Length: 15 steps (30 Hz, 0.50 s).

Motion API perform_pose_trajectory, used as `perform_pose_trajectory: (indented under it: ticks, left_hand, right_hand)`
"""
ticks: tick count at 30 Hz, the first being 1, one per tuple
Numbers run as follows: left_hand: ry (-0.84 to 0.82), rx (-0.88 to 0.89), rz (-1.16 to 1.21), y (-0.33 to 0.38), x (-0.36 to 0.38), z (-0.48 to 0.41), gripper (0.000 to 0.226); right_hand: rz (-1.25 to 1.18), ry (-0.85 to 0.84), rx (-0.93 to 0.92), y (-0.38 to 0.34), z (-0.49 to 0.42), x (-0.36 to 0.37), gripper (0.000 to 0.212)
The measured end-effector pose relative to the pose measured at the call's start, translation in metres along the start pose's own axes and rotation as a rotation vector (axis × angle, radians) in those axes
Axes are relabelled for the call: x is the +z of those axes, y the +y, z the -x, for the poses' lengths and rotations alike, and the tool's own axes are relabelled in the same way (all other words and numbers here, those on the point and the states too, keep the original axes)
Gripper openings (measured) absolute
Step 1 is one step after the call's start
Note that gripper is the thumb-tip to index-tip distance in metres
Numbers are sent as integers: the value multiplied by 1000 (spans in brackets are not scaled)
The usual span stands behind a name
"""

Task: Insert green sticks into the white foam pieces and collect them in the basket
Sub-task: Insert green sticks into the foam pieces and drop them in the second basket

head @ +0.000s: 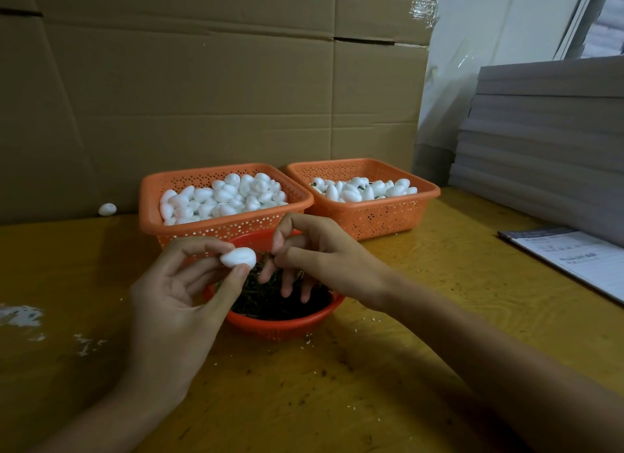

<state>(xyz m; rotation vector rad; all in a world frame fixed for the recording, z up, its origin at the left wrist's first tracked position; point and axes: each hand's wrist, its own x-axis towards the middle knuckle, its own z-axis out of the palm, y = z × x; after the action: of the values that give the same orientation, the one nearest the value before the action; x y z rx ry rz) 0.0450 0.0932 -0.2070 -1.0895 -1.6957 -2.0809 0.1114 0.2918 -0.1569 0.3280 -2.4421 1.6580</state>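
Left hand (175,283) pinches foam piece (238,257), right hand (317,253) pinches green stick (267,256).

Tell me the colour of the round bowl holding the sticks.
The round plastic bowl is red; head view.

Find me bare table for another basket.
Free: bare wood between the right basket, the paper and the right forearm; also the near edge between both forearms. Crowded: centre, around the red bowl and left basket. Foam crumbs lie far left.

White foam pieces (223,195) lie in dotted orange baskets (216,230), dark green sticks (260,300) in a red bowl (277,325).
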Motion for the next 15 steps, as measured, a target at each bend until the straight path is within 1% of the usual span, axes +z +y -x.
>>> perform_pose_trajectory:
  ticks: [6, 11, 15]
  left_hand:
    - [0, -30, 38, -2, -2, 0, 29]
    - [13, -33, 36, -3, -2, 1, 23]
    - [13, -52, 43, -2, -2, 0, 24]
  right_hand:
    - [-11, -86, -3, -4, 2, -2, 8]
    - [-13, -107, -4, -4, 2, -4, 9]
    - [-13, -118, -5, -4, 2, -5, 9]
